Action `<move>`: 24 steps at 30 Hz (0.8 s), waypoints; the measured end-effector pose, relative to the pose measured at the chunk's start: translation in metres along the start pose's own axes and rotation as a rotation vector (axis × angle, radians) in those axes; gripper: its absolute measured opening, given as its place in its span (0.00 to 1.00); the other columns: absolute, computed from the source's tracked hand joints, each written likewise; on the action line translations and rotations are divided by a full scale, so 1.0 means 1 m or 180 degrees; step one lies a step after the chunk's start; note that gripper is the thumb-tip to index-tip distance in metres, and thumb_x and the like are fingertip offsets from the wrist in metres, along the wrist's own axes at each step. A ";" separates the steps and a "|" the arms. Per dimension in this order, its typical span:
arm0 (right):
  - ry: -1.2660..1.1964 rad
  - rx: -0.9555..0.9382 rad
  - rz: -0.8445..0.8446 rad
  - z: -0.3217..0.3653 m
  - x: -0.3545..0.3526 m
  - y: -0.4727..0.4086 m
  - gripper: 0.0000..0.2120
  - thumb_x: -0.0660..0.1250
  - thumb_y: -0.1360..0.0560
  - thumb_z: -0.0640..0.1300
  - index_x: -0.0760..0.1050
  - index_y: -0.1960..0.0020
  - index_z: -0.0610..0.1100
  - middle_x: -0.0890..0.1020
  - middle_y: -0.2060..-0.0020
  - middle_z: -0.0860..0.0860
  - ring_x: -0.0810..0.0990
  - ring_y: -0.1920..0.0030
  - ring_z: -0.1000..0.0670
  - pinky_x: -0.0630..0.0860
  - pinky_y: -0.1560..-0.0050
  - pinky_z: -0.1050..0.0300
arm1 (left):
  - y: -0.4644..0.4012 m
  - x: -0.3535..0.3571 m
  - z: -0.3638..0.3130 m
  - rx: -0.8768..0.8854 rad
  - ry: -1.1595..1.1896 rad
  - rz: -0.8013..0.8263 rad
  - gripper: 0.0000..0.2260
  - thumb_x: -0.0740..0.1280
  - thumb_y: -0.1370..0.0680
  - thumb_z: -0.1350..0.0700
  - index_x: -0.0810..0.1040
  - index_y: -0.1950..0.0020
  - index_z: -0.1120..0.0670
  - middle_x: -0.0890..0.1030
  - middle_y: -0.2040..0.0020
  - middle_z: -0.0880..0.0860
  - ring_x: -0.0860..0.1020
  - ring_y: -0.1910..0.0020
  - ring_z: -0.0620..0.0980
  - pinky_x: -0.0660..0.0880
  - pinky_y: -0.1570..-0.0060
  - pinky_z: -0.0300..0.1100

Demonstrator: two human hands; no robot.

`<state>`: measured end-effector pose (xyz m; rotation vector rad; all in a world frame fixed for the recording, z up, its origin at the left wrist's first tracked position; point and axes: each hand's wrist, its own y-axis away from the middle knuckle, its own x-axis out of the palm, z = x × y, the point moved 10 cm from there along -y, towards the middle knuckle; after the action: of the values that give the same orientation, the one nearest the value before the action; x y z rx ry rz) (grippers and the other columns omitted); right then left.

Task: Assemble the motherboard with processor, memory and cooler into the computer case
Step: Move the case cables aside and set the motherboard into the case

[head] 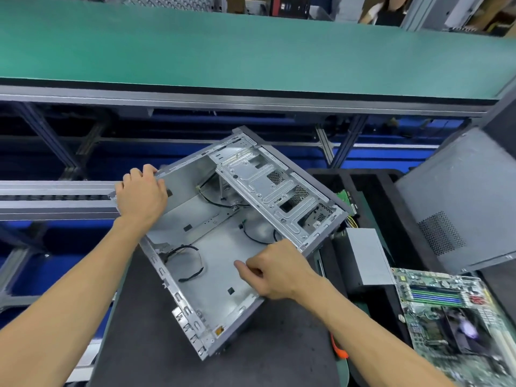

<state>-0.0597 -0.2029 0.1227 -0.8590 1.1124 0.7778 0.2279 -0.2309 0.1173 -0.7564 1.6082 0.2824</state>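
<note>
Case [212, 247] sat askew on counter [134, 331], open side up; left grip [141, 195] curled over far wall, right grip [275, 270] pinched near rim. Should square it first; board [446, 317] waited right

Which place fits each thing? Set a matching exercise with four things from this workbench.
Things:
1. computer case
2. motherboard
3. left hand
4. power supply box

Places:
A. gripping the case's far left edge
B. lower right corner of the view
C. lying open on the dark mat
D. just right of the case

Pairs: 1-C, 2-B, 3-A, 4-D
</note>
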 end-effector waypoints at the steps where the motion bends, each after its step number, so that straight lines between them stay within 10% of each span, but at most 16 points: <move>1: 0.0008 0.0000 -0.0050 -0.001 -0.003 0.001 0.27 0.61 0.20 0.52 0.61 0.75 0.44 0.64 0.83 0.50 0.64 0.80 0.44 0.63 0.74 0.58 | 0.002 -0.002 0.002 -0.0048 0.0012 -0.0021 0.13 0.60 0.19 0.57 0.72 0.37 0.61 0.76 0.44 0.67 0.73 0.45 0.67 0.67 0.43 0.59; 14: -0.0012 0.0358 -0.0794 -0.050 -0.031 0.011 0.26 0.59 0.19 0.53 0.61 0.75 0.49 0.66 0.83 0.53 0.64 0.80 0.52 0.57 0.73 0.61 | 0.045 -0.019 0.039 -0.0358 -0.0490 0.0372 0.12 0.59 0.21 0.53 0.68 0.45 0.62 0.77 0.45 0.68 0.76 0.48 0.68 0.70 0.52 0.54; 24: -0.0465 0.0416 -0.0767 -0.085 -0.040 0.000 0.22 0.67 0.20 0.45 0.72 0.72 0.41 0.73 0.76 0.49 0.71 0.73 0.47 0.74 0.68 0.49 | 0.091 -0.026 0.059 -0.0651 -0.0763 0.1124 0.16 0.58 0.22 0.46 0.70 0.44 0.58 0.79 0.51 0.57 0.77 0.55 0.59 0.69 0.57 0.47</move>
<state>-0.1062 -0.2822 0.1433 -0.7955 0.9008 0.5521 0.2187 -0.1200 0.1083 -0.5627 1.4907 0.7736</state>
